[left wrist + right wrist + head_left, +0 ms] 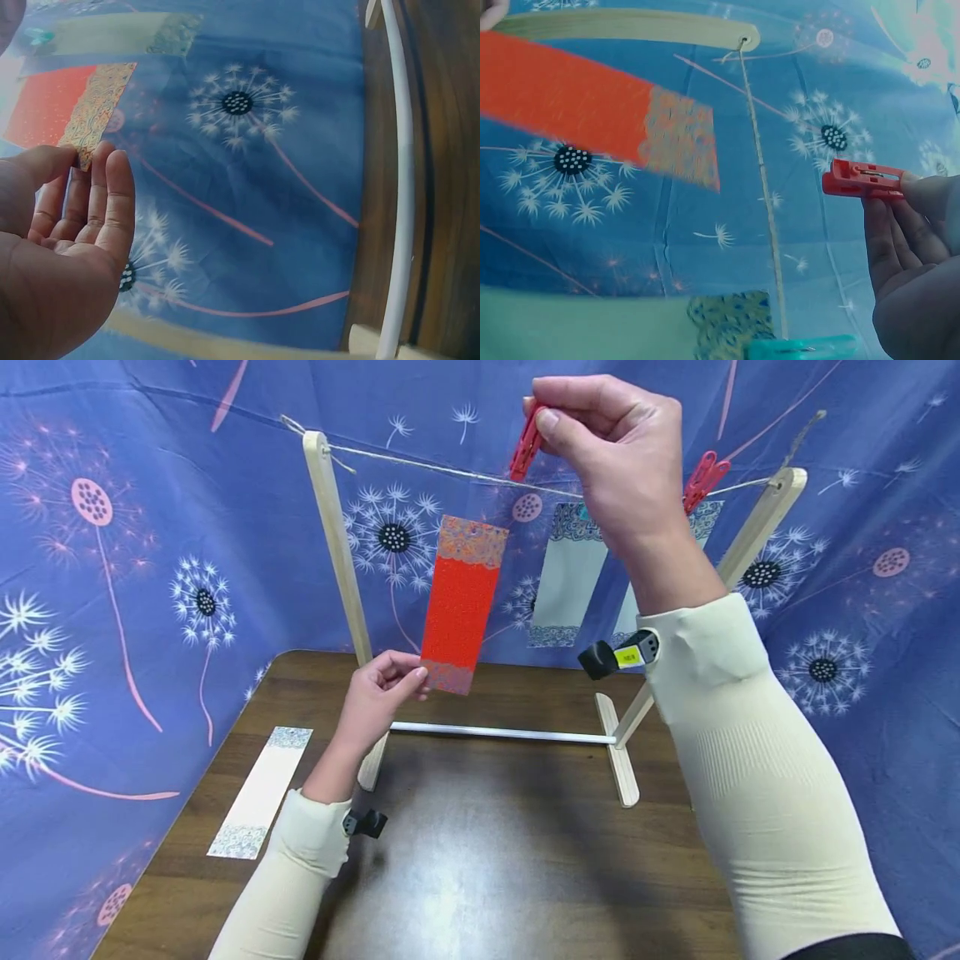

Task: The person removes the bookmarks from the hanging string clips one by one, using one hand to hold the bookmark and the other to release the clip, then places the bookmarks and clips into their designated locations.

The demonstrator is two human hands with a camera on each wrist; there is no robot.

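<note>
My left hand [378, 693] pinches a red card [461, 610] with patterned ends at its lower corner, between thumb and fingers. The card stands nearly upright, its top end below the string [442, 467] and apart from it. Higher up, my right hand [626, 460] pinches a red clothespin [862, 180] by one end, its other end pointing down close to the string. In the right wrist view a teal clothespin [802, 347] sits at the string by a pale card [592, 326]. Another red clothespin [703, 481] is on the string at the right.
Two pale patterned cards hang right of centre, one [566, 581] partly behind my right hand, the other behind the forearm. Wooden posts [337, 543] and a white crossbar [502, 732] form the frame. Another pale card [261, 793] lies on the brown table [525, 860] at left.
</note>
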